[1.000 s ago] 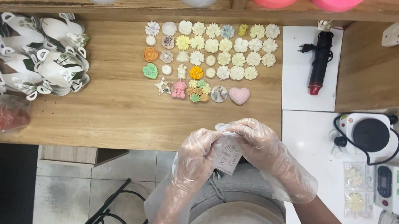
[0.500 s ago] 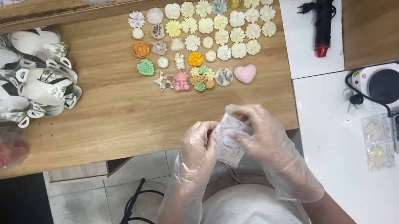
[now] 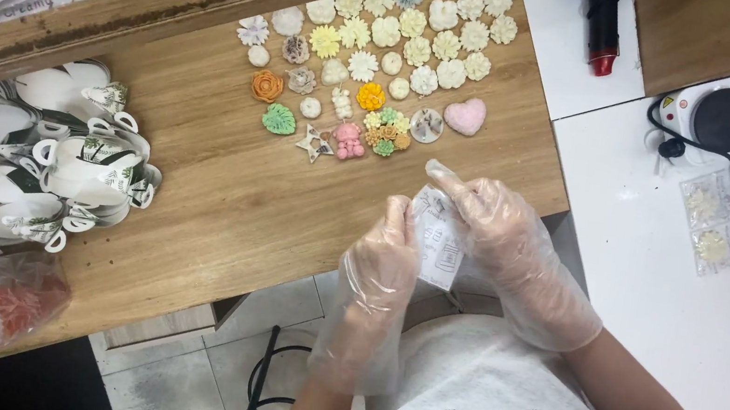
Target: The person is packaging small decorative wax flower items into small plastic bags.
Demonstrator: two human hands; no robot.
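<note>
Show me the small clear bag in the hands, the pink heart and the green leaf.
Small bag (image 3: 440,243), head view: on its printed middle, between the gloved hands.
Pink heart (image 3: 465,116), head view: on its centre.
Green leaf (image 3: 279,120), head view: on its centre.

1. A single head-worn camera looks almost straight down over the wearer's chest onto the wooden bench (image 3: 223,214).
2. It sits close: both gloved hands, left (image 3: 380,268) and right (image 3: 510,248), fill the centre of the frame.
3. The bench runs toward 12 o'clock; the tiled floor (image 3: 212,364) shows at 6 o'clock, a white counter (image 3: 657,272) at 3 o'clock.
</note>
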